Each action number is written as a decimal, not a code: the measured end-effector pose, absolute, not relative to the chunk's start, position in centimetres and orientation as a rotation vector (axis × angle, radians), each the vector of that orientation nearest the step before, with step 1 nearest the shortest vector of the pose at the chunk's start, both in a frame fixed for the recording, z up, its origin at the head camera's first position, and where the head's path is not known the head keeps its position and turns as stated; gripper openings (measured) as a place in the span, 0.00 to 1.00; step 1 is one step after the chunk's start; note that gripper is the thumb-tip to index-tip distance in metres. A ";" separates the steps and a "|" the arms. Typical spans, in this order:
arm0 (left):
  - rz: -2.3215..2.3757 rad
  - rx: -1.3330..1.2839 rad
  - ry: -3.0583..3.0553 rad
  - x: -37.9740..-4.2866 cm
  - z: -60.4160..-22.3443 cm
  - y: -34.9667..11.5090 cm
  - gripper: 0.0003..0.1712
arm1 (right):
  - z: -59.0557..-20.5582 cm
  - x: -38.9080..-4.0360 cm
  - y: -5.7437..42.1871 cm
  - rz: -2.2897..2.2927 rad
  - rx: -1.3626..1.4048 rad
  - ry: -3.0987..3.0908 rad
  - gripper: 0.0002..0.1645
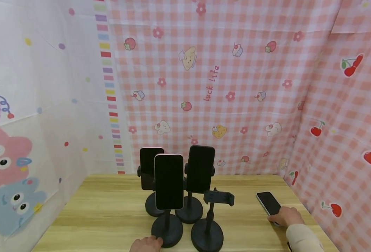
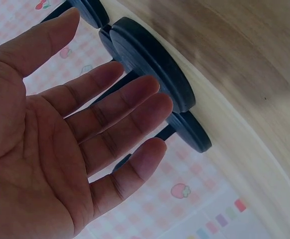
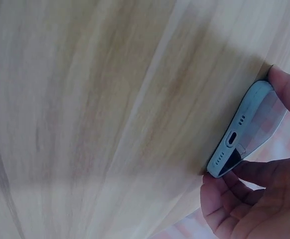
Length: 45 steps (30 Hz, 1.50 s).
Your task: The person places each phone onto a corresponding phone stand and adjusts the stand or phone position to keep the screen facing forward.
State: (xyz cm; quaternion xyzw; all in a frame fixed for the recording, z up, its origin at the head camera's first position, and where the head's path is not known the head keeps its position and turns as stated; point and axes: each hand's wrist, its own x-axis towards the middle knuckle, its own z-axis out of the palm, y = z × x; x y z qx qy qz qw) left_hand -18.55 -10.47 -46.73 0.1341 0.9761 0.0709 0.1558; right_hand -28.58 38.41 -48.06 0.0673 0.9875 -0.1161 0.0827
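My right hand (image 1: 288, 217) grips the near end of a smartphone (image 1: 268, 202) lying face up on the right of the table. In the right wrist view the thumb is at one long edge and the fingers (image 3: 212, 199) at the other, with the phone's charging port (image 3: 231, 139) facing the camera. At the front edge my left hand (image 1: 147, 244) has its fingers spread and relaxed, palm bare in the left wrist view, beside the round base (image 1: 167, 231) of a black phone stand. That stand holds an upright phone (image 1: 169, 182) with a dark screen.
Two more stands behind hold dark phones, one at the back left (image 1: 147, 164) and one in the middle (image 1: 200, 169). A stand with a bare clamp (image 1: 219, 197) is at front right. Patterned cloth (image 1: 229, 115) hangs behind the wooden table (image 1: 110, 210) and on both sides.
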 end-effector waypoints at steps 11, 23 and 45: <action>0.196 0.441 2.845 -18.0 -46.3 -10.2 0.09 | -47.6 -28.4 37.9 -0.298 0.221 2.922 0.43; 0.214 0.497 2.867 -17.7 -46.0 -10.3 0.14 | -47.9 -28.3 38.1 -0.354 0.293 2.891 0.46; 0.241 0.545 2.866 -17.1 -45.8 -10.3 0.16 | -46.7 -26.8 36.8 -0.334 0.360 2.820 0.48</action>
